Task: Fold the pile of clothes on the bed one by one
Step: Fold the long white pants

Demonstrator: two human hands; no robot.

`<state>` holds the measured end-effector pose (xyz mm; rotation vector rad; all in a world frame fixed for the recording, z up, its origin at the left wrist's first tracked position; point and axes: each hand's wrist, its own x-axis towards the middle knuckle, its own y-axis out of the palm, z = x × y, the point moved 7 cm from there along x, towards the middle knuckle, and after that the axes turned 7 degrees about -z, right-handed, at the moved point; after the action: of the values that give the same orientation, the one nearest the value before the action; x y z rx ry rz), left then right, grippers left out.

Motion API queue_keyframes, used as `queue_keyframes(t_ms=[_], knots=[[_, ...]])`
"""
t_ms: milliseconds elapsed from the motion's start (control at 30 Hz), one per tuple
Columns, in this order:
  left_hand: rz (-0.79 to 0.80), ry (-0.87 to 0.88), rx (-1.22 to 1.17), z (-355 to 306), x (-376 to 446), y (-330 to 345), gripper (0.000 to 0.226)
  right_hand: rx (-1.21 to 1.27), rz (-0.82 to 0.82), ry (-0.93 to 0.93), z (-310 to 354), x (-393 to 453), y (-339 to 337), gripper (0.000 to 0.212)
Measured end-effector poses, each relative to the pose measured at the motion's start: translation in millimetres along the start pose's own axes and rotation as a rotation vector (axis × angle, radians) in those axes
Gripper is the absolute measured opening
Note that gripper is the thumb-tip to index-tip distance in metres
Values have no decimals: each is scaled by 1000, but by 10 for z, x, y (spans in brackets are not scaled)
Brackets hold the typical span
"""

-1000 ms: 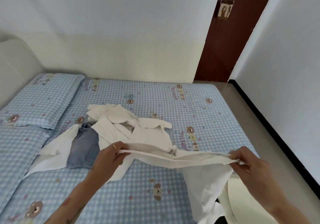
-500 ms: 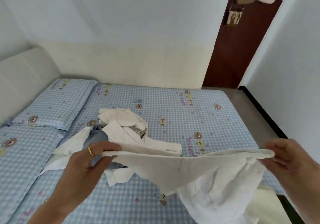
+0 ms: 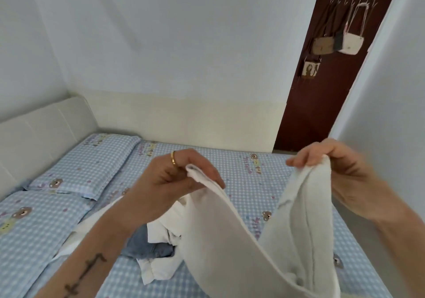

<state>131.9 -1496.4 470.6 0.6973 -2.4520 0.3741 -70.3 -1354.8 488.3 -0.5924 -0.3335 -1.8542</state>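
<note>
Holding a white garment (image 3: 232,247) up by its top edge, ready to square it for folding.

Left hand (image 3: 170,178) pinches one corner between thumb and curled fingers at about 10 o'clock from the cloth's middle; right hand (image 3: 342,178) grips the other corner at roughly 2 o'clock, fingers curled over the hem. Between them the garment sags in a deep U and hangs toward 6 o'clock, above the bed (image 3: 230,159). To do this well, I would draw the hands apart until the edge runs taut and level, then lay it flat on bare sheet. Remaining pile (image 3: 158,249) lies on the bed below the left forearm, near 7 o'clock.
</note>
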Motion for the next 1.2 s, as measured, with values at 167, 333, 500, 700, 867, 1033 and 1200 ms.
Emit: queue_keyframes(t_ms=[167,333,500,700,867,1033,1200], knots=[[-3,-32,-50,157,191,312,10,36,165,32,-214,267,490,20],[-50,-110,-240,288,161,383,19,-8,171,42,-275,295,624,18],[-103,-82,-192,285,160,374,11,-70,117,71,-256,247,634,11],[-77,-95,-254,313,162,478,15,-99,-11,106,-269,144,567,13],[-60,-87,-202,380,135,579,10,-337,-141,109,-256,23,527,16],[-175,-62,-91,481,146,579,11,-345,-203,294,-233,-179,345,17],[-350,-42,65,485,327,634,14,-1068,197,418,-77,-332,222,45]])
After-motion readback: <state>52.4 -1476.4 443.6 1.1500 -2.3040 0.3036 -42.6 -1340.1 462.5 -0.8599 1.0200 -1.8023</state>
